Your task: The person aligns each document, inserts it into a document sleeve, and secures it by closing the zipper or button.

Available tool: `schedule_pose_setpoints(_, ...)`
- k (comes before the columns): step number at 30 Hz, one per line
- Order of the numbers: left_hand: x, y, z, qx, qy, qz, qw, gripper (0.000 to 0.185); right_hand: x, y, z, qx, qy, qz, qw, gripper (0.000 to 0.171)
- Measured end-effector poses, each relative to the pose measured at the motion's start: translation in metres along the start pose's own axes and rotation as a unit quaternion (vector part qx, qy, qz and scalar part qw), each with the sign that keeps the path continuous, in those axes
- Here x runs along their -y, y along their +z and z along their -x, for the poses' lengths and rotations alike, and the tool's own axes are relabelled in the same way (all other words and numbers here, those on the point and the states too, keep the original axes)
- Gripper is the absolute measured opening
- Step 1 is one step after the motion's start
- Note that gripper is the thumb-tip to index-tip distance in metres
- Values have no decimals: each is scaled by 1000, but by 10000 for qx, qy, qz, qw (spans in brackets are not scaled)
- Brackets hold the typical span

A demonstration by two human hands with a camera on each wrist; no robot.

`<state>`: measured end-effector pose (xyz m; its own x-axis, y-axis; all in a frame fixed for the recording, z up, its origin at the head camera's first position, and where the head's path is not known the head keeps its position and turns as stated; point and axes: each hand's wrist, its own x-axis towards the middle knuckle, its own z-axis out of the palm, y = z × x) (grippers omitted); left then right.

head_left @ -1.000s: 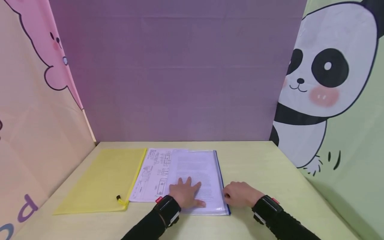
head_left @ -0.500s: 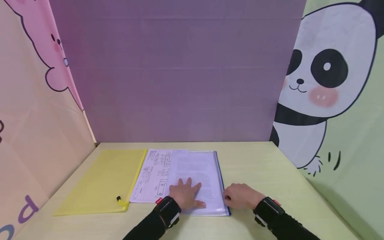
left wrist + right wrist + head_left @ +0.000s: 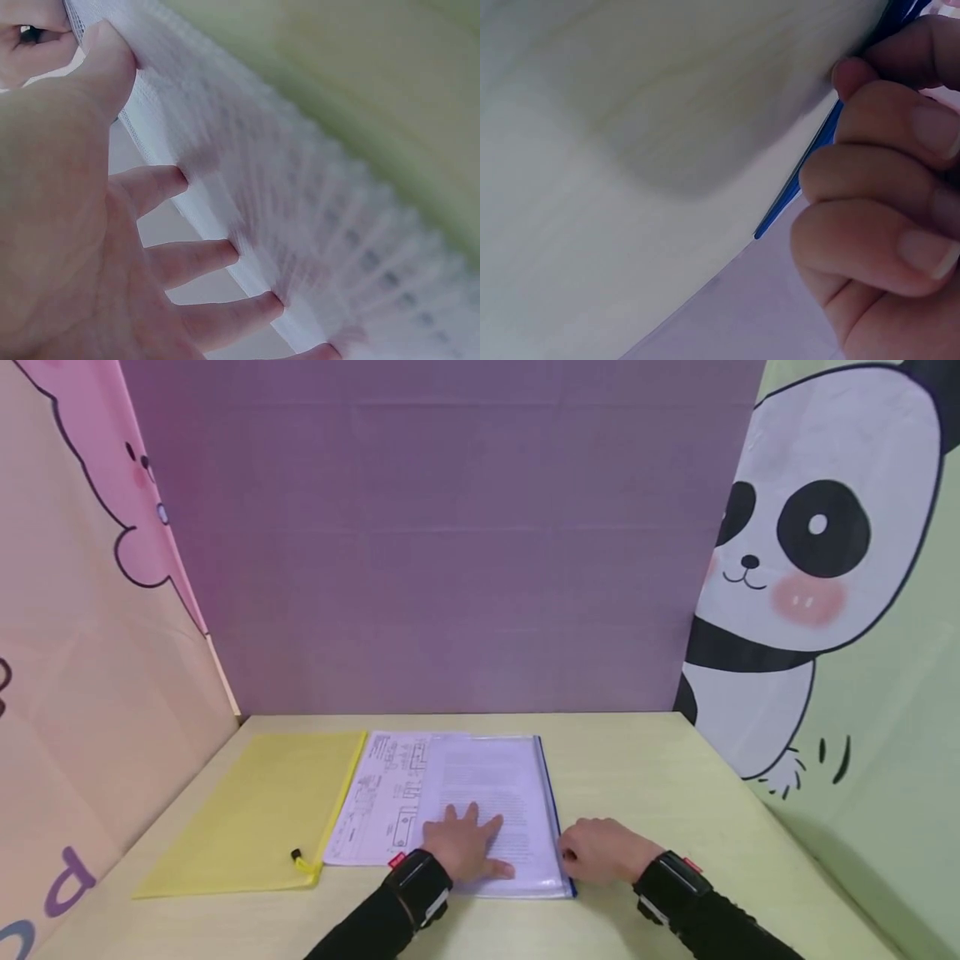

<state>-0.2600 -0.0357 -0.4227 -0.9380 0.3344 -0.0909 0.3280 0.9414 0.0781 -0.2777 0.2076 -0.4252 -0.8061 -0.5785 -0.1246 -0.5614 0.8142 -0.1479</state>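
A clear zip folder with printed pages inside lies on the pale table, its blue zipper edge on the right. My left hand presses flat on the folder's near half, fingers spread; in the left wrist view that hand lies on the mesh-textured plastic. My right hand sits at the folder's near right corner, fingers curled against the blue edge and pinching a small dark zipper pull. The right hand's fingertips hide the pull in the right wrist view.
A loose printed sheet with diagrams pokes out from under the clear folder's left side. A yellow zip folder lies at the left, its pull at the near corner. Purple, pink and panda-print walls enclose the table.
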Motion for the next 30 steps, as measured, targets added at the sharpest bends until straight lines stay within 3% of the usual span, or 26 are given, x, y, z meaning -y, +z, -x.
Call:
schedule_pose_setpoints(7, 0, 0, 1, -41, 18, 12, 10000, 85, 3, -2, 3, 246, 171, -210, 9993, 18)
schedule_pose_setpoints(16, 2, 2, -1, -32, -1, -3, 10000, 86, 5, -1, 5, 209, -26, -266, 9994, 15)
schedule_pose_setpoints(30, 0, 2, 0, -15, 3, 20, 10000, 85, 8, -2, 8, 350, 38, -542, 9979, 12)
